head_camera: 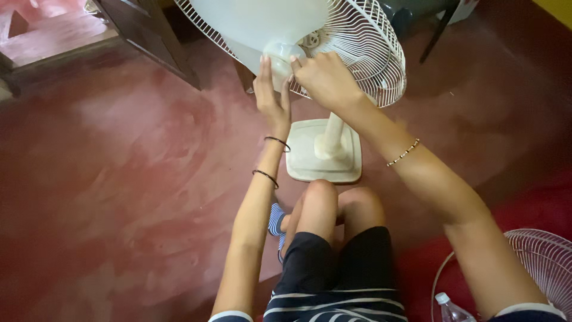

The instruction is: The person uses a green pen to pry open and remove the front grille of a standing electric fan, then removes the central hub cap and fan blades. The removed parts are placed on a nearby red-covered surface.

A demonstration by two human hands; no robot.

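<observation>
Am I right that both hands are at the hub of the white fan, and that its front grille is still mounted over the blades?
Not quite. Both the left hand and right hand are at the hub of the white fan, but the head view shows the blades uncovered; a detached grille lies on the floor at lower right.

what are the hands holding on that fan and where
Both hands are on the pedestal fan's blade hub: the left hand cups it from below, and the right hand pinches at its front, by the rear grille.
</observation>
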